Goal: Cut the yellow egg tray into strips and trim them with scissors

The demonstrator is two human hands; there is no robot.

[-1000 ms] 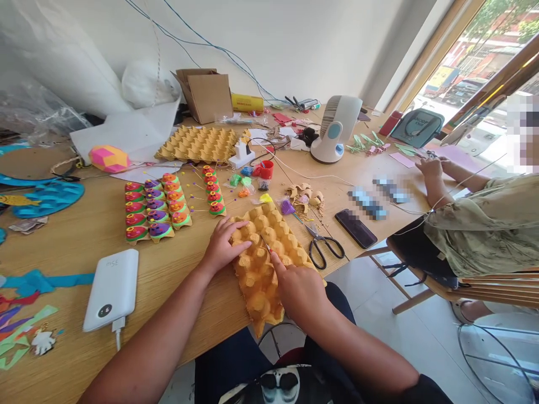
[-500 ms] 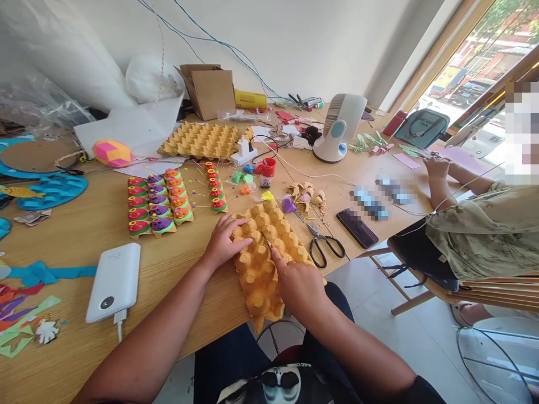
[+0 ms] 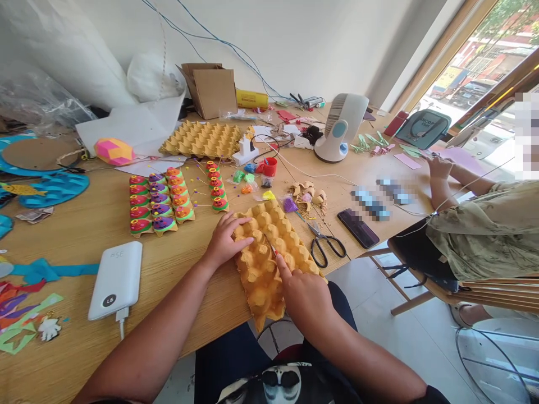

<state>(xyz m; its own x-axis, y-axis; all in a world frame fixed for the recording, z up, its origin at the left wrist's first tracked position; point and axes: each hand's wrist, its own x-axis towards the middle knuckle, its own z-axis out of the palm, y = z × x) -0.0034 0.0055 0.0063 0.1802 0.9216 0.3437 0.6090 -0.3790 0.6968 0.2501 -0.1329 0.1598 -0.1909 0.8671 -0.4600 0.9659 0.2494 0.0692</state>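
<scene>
An orange-yellow egg tray lies at the table's near edge, partly overhanging it. My left hand rests flat on the tray's left side, fingers spread. My right hand is closed round a thin cutting tool with a red grip, index finger stretched along it, the blade tip down in the tray's middle. Black-handled scissors lie just right of the tray.
Painted egg-cup pieces stand in rows to the left. A white power bank, a second egg tray, a cardboard box, a white fan and a black phone sit around. Another person sits at the right.
My right hand with the tool has slid a little right and toward me along the tray. My left hand has kept its place on the tray.
</scene>
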